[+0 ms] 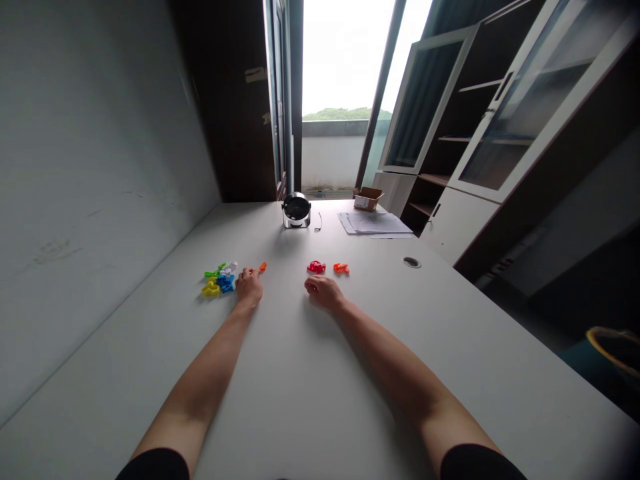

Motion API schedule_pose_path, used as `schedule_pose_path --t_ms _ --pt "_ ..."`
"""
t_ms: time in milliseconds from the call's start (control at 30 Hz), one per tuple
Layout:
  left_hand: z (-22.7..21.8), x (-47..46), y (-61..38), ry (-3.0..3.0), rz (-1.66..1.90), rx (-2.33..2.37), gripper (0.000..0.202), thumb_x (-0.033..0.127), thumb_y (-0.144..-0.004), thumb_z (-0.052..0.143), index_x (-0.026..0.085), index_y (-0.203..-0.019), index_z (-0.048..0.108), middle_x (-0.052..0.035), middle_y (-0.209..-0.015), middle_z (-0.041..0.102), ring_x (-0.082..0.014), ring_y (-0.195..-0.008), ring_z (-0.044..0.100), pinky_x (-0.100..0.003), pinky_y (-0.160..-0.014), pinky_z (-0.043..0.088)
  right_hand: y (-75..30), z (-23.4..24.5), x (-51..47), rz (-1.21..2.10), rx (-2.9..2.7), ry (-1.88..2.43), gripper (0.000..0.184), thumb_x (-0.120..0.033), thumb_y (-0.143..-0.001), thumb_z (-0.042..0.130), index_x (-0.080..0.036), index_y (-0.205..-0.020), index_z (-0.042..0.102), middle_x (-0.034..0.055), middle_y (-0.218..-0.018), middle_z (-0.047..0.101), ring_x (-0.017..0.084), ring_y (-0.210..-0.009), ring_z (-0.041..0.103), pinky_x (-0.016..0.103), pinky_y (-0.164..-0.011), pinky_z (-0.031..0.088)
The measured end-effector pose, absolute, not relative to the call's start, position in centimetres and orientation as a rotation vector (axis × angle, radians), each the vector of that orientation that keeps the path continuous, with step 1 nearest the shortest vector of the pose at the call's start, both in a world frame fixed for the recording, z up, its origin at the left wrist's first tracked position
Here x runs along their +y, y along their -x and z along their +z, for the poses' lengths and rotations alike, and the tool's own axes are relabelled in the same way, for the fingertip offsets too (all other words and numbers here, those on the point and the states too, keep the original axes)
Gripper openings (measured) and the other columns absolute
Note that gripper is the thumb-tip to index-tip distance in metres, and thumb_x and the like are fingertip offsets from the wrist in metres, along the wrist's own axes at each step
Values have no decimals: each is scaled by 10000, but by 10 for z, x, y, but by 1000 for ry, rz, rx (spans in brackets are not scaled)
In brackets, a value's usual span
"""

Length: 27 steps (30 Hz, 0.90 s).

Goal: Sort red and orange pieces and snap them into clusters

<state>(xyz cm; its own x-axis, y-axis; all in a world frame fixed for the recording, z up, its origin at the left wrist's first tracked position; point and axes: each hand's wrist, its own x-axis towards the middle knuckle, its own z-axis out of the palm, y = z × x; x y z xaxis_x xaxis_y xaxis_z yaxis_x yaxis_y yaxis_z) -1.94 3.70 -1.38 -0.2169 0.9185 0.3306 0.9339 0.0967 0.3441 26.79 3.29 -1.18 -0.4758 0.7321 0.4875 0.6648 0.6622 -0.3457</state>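
Both my arms reach out over a white table (300, 373). My left hand (249, 287) is curled, its fingertips touching a small orange plastic piece (262, 267). Just left of it lies a pile of small coloured pieces (220, 279), green, white, blue and yellow. My right hand (323, 291) rests on the table as a loose fist, knuckles down, nothing showing in it. Just beyond it sit a red piece (316, 267) and another orange piece (341, 269), neither touched.
A small black and silver fan (296, 210) stands at the table's far end, beside a stack of papers (373, 223) and a small cardboard box (368, 198). A cable hole (411, 262) is on the right. A wall runs along the left; cabinets (480, 133) stand right.
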Motion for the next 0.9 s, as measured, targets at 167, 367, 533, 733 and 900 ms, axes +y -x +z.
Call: schedule_pose_path --t_ms 167,367,533,733,900 --pt "-8 32 17 1874 -716 -2342 329 223 -935 475 244 -1199 671 -135 -1234 563 -280 -1144 519 -390 -951 409 -269 -12 33 153 -2254 1076 129 -169 -903 555 -202 -835 659 18 -841 687 141 -722 579 243 -666 388" --pt "-4 31 18 1889 -794 -2315 246 251 -931 507 234 -1122 662 -117 -1169 581 -259 -1054 575 -365 -912 426 -269 -10 33 161 -2248 1089 139 -166 -900 552 -201 -826 663 20 -819 678 142 -706 575 248 -658 393" --pt "4 30 12 1950 -1022 -2203 277 295 -989 414 218 -1145 631 -118 -1170 580 -231 -981 610 -333 -858 457 -269 -9 32 171 -2248 1101 141 -166 -898 553 -202 -826 669 26 -815 673 146 -714 579 252 -675 408" --pt "8 19 -17 2373 -1337 -1912 280 297 -990 406 211 -1111 643 -72 -1090 676 -188 -939 639 -295 -856 486 -268 -7 30 166 -2245 1127 131 -182 -905 561 -204 -857 681 22 -811 674 137 -704 575 242 -667 395" --pt "6 9 -40 2793 -1331 -1762 261 335 -948 496 229 -1085 692 -39 -1022 734 -161 -784 658 -275 -757 505 -266 1 24 182 -2241 1112 157 -243 -923 582 -227 -1047 676 19 -848 691 135 -699 583 241 -663 390"
